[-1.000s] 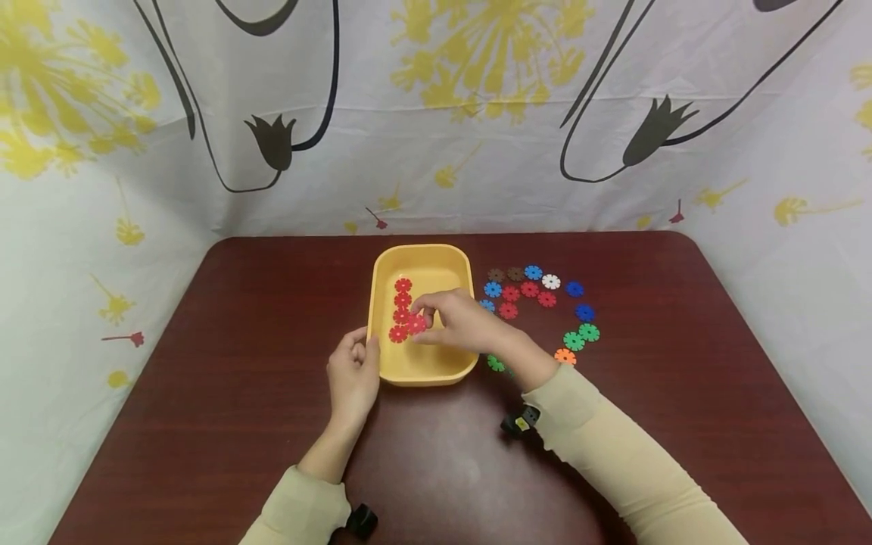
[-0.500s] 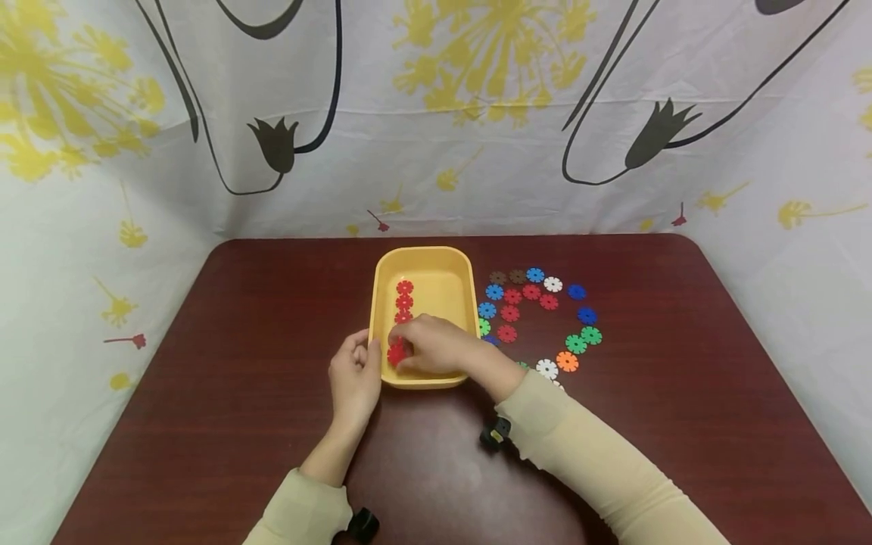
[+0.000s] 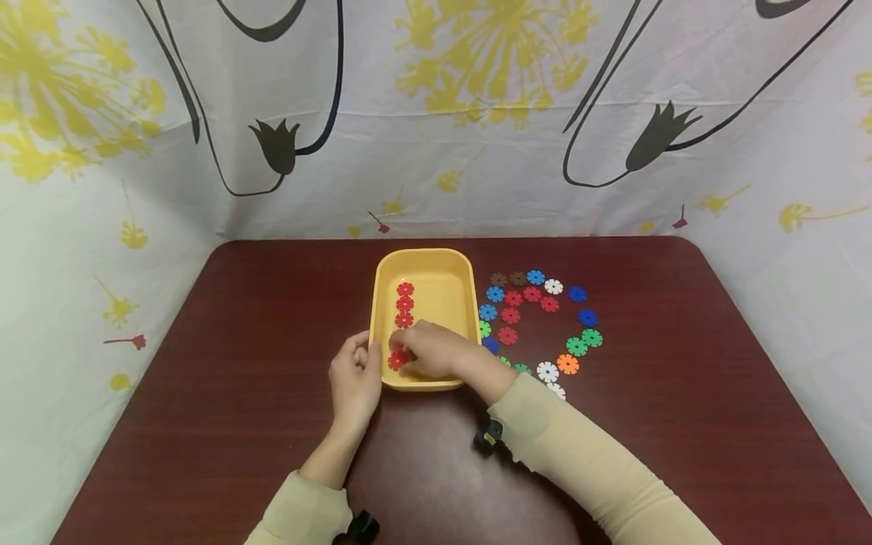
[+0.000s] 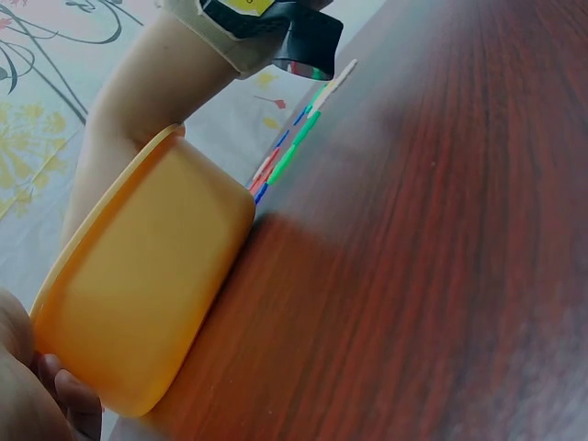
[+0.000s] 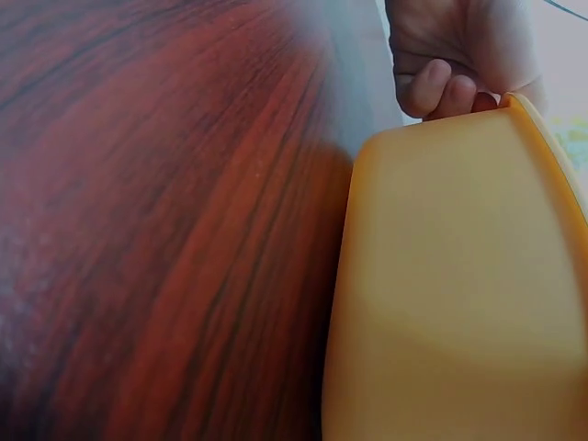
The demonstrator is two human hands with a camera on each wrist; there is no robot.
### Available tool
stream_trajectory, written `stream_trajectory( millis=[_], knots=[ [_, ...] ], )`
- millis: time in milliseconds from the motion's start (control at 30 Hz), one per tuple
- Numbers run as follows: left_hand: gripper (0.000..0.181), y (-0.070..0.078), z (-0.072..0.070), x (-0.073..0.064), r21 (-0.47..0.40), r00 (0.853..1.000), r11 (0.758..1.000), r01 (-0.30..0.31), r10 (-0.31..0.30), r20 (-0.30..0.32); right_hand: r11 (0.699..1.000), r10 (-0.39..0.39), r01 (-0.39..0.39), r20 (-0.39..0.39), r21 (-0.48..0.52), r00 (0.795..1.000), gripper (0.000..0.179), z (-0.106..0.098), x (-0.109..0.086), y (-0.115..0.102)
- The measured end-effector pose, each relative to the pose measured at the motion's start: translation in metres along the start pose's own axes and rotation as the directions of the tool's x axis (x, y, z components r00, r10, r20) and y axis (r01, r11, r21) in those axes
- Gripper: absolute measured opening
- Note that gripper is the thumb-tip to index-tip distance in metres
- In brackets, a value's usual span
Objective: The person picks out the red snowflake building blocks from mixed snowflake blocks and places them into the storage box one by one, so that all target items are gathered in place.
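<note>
My left hand (image 3: 356, 377) grips the left wall of a yellow plastic tray (image 3: 425, 261), thumb at the rim and fingers curled outside. In the left wrist view that hand (image 4: 41, 395) shows at the tray's lower corner. My right hand (image 3: 436, 350) reaches over the tray's right side into its near part. Its thumb and index finger pinch a red notched plastic disc (image 3: 397, 360) close to the tray floor. Farther up the tray, a column of red discs (image 3: 405, 304) lies along the left side. The right fingers cover part of the column's near end.
Right of the tray, a ring of notched discs in several colours lies on the dark red table (image 3: 272, 318), among them a white disc (image 3: 547, 372) and an orange disc (image 3: 568, 364). Inside it sit several red discs (image 3: 511, 316). A patterned cloth (image 3: 436, 166) hangs behind.
My right hand has moved toward me inside the tray, carrying the red disc from beside the column to its near end. The left hand keeps its grip on the tray.
</note>
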State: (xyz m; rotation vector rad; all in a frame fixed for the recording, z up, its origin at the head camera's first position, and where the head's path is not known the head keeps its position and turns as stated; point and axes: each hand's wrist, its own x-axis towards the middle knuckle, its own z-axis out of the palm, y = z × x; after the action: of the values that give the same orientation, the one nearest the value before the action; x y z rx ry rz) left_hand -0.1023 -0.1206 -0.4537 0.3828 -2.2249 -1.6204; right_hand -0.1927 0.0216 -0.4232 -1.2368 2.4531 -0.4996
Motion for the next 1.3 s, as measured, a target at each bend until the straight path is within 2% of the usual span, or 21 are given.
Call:
stream_trajectory(
  millis=[100, 233, 433, 600, 800, 1100, 1200, 1233, 1300],
  knots=[
    [0.025, 0.000, 0.000, 0.001, -0.002, 1.000, 1.000, -0.006, 0.006, -0.001, 1.000, -0.019, 0.020, -0.023, 0.009, 1.000, 0.022, -0.001, -0.001, 0.002],
    [0.025, 0.001, 0.001, 0.002, 0.000, 1.000, 1.000, -0.006, 0.006, 0.000, 0.998, -0.044, 0.049, -0.093, 0.046, 0.995, 0.025, -0.005, -0.003, 0.006],
    [0.025, 0.000, 0.000, 0.001, 0.013, 1.000, 1.000, 0.003, -0.003, 0.004, 0.990, -0.081, 0.104, -0.224, 0.097, 0.971, 0.028, -0.023, -0.017, 0.014],
    [0.026, -0.001, 0.000, 0.000, 0.023, 1.000, 1.000, 0.018, -0.018, 0.006, 0.987, -0.061, 0.109, -0.345, 0.122, 0.937, 0.026, -0.036, -0.035, 0.030],
    [0.027, -0.001, -0.001, 0.000, 0.034, 1.000, 0.999, 0.030, -0.030, -0.003, 0.979, -0.011, 0.102, -0.449, 0.179, 0.893, 0.019, -0.048, -0.057, 0.049],
    [0.028, 0.001, -0.001, -0.001, 0.034, 0.999, 0.999, 0.038, -0.038, 0.002, 0.981, 0.025, 0.093, -0.583, 0.171, 0.812, 0.016, -0.055, -0.083, 0.081],
    [0.027, 0.001, 0.000, -0.001, 0.034, 0.999, 0.999, 0.041, -0.041, 0.001, 0.982, 0.073, 0.044, -0.581, 0.185, 0.810, 0.016, -0.054, -0.092, 0.092],
    [0.027, 0.001, 0.000, -0.001, 0.034, 0.999, 0.999, 0.042, -0.042, 0.001, 0.981, 0.089, 0.028, -0.572, 0.192, 0.815, 0.017, -0.053, -0.094, 0.095],
    [0.027, 0.002, 0.000, -0.001, 0.035, 0.999, 0.998, 0.045, -0.045, 0.001, 0.975, 0.134, -0.017, -0.529, 0.219, 0.838, 0.016, -0.050, -0.099, 0.101]
  ],
)
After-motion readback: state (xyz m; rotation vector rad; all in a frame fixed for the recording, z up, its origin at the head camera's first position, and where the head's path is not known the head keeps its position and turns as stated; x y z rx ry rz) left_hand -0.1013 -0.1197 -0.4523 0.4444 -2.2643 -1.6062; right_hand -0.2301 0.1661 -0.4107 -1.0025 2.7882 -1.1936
